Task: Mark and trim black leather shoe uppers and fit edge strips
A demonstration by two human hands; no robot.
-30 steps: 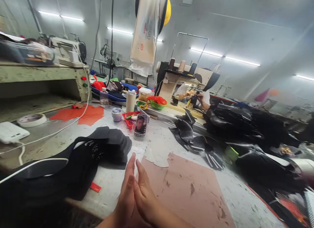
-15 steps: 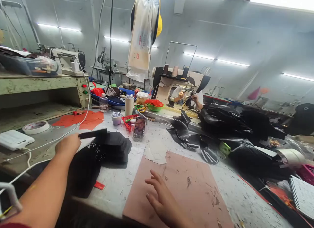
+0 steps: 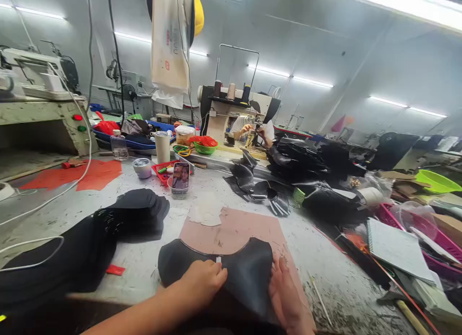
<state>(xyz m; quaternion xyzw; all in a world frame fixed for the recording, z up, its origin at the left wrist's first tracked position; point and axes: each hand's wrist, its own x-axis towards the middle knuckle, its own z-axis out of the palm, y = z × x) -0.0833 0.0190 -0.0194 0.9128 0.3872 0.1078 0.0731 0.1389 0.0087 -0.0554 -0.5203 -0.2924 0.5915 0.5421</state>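
Scuffed workshop bench (image 3: 144,263), bearing a pink mat (image 3: 249,224). Left hand (image 3: 204,279): bending its fingers over a black leather-look panel (image 3: 249,272) lying across the mat's near part, beside a white tab (image 3: 218,260); whether it is pinching, cannot tell. Right hand (image 3: 287,291): resting half-open by the panel, toward the mat's right edge, apparently gripping nothing. Black pieces (image 3: 140,214): sitting stacked left of the mat. Advisable: keeping the panel flat, its curved edge unpuckered. Left fingertips: hiding. Panel's near end: running out of frame.
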